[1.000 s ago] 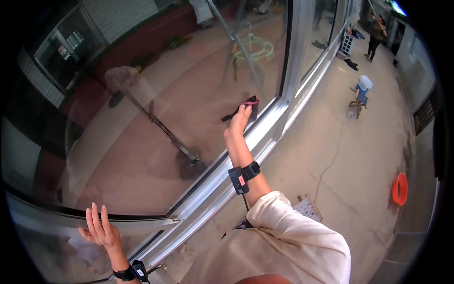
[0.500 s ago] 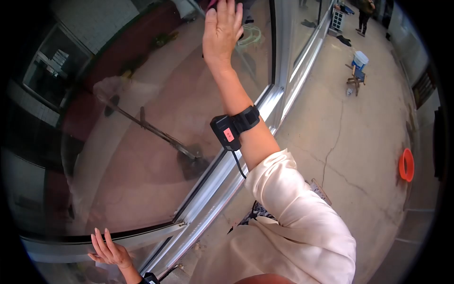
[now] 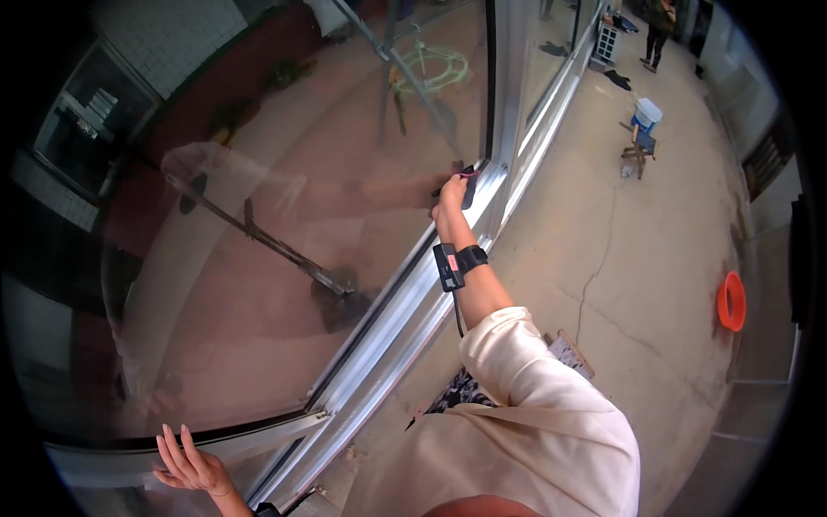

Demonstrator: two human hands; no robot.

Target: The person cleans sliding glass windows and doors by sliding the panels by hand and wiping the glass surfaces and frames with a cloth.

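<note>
A large window pane (image 3: 258, 345) in a silver metal frame (image 3: 370, 362) takes up the left half of the view. My right hand (image 3: 450, 196) is closed on a dark pad with a pink edge (image 3: 469, 185). It presses the pad to the glass at the corner, close to the lower frame bar. A black device is strapped to that forearm. My left hand (image 3: 191, 468) is at the bottom left, fingers spread and holding nothing, beside the frame's near rail (image 3: 250, 435). Whether its palm touches the frame I cannot tell.
On the concrete floor to the right stand a white and blue bucket (image 3: 646, 115), a small folding stool (image 3: 639, 148) and an orange basin (image 3: 731, 302). A person (image 3: 660, 34) stands at the far end. Behind the glass are a long-handled tool (image 3: 258, 233) and a coiled green hose (image 3: 435, 69).
My right hand has come down the glass from the top of the view to the lower frame bar, bringing the pad along. My left hand has barely moved.
</note>
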